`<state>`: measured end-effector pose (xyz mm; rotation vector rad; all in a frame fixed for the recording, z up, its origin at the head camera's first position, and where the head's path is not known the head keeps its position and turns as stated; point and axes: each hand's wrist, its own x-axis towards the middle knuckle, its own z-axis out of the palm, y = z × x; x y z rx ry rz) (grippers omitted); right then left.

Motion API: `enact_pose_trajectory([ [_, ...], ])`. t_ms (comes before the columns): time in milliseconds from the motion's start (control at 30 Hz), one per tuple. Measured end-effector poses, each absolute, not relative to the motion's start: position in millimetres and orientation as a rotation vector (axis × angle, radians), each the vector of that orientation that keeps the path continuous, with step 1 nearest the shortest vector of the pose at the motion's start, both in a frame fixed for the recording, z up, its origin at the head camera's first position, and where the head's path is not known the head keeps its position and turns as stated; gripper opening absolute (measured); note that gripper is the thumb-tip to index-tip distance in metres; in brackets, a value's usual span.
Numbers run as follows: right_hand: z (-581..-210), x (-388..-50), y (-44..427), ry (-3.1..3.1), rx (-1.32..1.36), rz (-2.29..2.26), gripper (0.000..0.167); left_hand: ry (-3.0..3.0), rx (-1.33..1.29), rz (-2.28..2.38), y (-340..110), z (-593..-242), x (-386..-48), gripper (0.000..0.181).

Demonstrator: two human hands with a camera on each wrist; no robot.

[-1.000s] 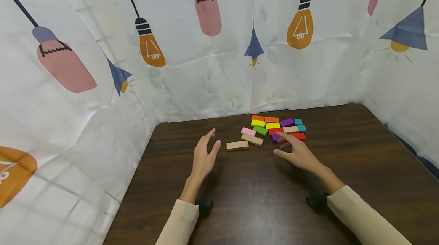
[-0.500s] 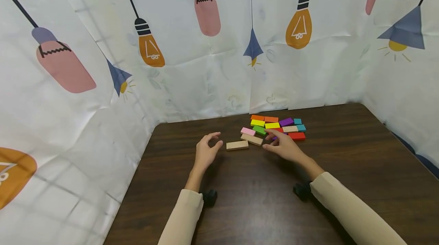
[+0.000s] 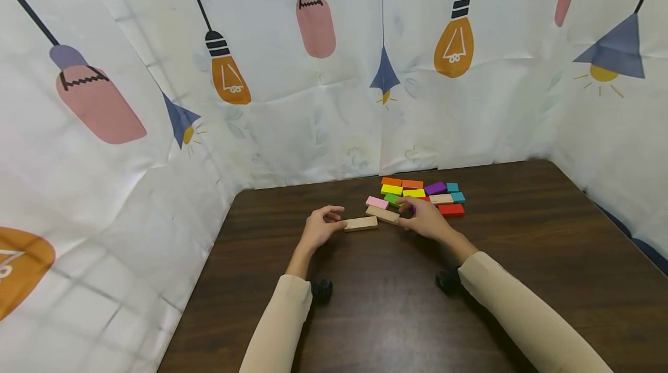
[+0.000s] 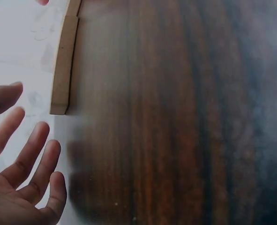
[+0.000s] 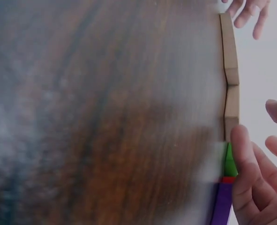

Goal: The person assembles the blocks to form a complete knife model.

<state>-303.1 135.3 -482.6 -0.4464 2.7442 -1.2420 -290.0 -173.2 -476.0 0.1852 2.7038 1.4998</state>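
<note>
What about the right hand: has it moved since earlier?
Yes: in the head view, the right hand has moved left, away from the rightmost red block and toward the left hand.

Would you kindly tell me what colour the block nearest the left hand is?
Pale wood-tan; the block shows best in the head view.

We seem to be in a small screened-off nook, set around a dark wood-grain table (image 3: 386, 280). White cloth (image 3: 323, 123) rises right behind the table's far edge and wraps round its left and right sides, creased like a hung sheet rather than a wall. Printed orange bulbs (image 3: 454, 51), pink shades (image 3: 316, 28) and blue cones (image 3: 621, 45) give it a homely look. Just beyond the table's right edge we see a dark blue strip (image 3: 652, 253), too little to identify. Whether home or workroom, we cannot tell.
</note>
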Motion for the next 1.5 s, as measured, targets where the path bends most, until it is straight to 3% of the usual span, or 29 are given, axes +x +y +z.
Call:
enact_pose_trajectory([
  [533,-481.3,-317.8,125.7,2.79,-0.393,-1.003,0.041,2.648,0.219,1.314,-170.9,-475.0,-302.0,0.034],
  [1500,-483.2,-319.4,126.2,2.701,-0.387,-1.043,0.038,2.752,0.227,1.139,-174.1,-478.9,-311.5,0.03],
])
